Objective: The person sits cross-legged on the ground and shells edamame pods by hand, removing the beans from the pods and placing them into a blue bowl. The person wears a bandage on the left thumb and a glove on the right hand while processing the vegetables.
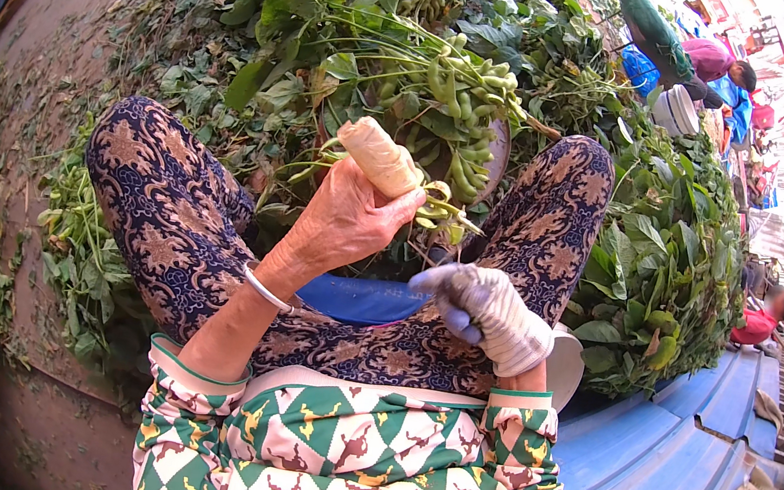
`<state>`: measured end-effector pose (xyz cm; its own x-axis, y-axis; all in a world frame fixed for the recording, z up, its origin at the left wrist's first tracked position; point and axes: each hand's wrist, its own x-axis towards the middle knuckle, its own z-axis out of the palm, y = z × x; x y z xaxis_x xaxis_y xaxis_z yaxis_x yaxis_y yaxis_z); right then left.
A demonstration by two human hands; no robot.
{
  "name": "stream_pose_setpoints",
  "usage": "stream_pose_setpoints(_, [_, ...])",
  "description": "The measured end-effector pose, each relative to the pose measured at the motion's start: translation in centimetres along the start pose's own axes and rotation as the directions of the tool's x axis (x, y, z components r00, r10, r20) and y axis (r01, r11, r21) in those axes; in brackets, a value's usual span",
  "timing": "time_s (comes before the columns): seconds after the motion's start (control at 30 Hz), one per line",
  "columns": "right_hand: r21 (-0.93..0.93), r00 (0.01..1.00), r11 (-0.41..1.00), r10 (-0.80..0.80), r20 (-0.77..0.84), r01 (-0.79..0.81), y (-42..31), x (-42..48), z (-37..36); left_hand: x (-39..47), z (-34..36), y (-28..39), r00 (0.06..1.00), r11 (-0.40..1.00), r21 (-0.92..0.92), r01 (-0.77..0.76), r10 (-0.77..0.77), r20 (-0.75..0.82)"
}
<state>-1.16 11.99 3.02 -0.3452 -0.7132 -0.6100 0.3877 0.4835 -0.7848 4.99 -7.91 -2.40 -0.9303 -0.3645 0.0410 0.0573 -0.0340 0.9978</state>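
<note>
My bare left hand [346, 220], with a white bangle on its wrist, grips a soybean stem [441, 214] that bears several green pods. A thick cream wrapping [380, 159] surrounds what looks like its index finger. Just below the stem's tip is my right hand [480, 314], in a pale knitted glove with purple fingertips. Its fingers are curled and blurred; whether they pinch anything is unclear. Beyond both hands, a bunch of soybean pods [469, 98] on leafy stems lies over a round pan [498, 158], mostly hidden between my knees.
Heaped soybean plants [647, 273] rise at the right, beside blue corrugated sheeting [654, 462]. A blue object [362, 299] sits between my thighs, and a white container [565, 363] by my right hip. A white bucket [676, 110] and other people are farther off. Leaves litter the ground [50, 58].
</note>
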Motion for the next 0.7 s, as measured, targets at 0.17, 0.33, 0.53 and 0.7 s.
stream_pose_setpoints(0.17, [0.102, 0.927, 0.995, 0.018, -0.376, 0.022, 0.8, 2.7, 1.7, -0.6, 0.8, 0.0, 0.996, 0.991, 0.117, -0.068, 0.061, 0.065])
stream_pose_setpoints(0.33, [0.17, 0.868, 0.984, 0.038, -0.496, 0.054, 0.9, 3.7, 1.4, -0.9, 0.5, 0.4, 0.985, 0.944, 0.296, -0.148, 0.114, 0.13])
stream_pose_setpoints(0.53, [0.027, 0.852, 0.99, -0.103, -0.514, 0.136, 1.3, 3.6, 0.6, -0.5, 0.1, 1.4, 0.97, 0.911, 0.392, -0.124, 0.028, 0.241])
stream_pose_setpoints(0.7, [0.291, 0.911, 0.93, -0.094, -0.401, 0.224, 2.2, 3.6, 0.4, -1.0, 0.6, 0.8, 0.981, 0.978, 0.202, -0.057, 0.017, 0.195])
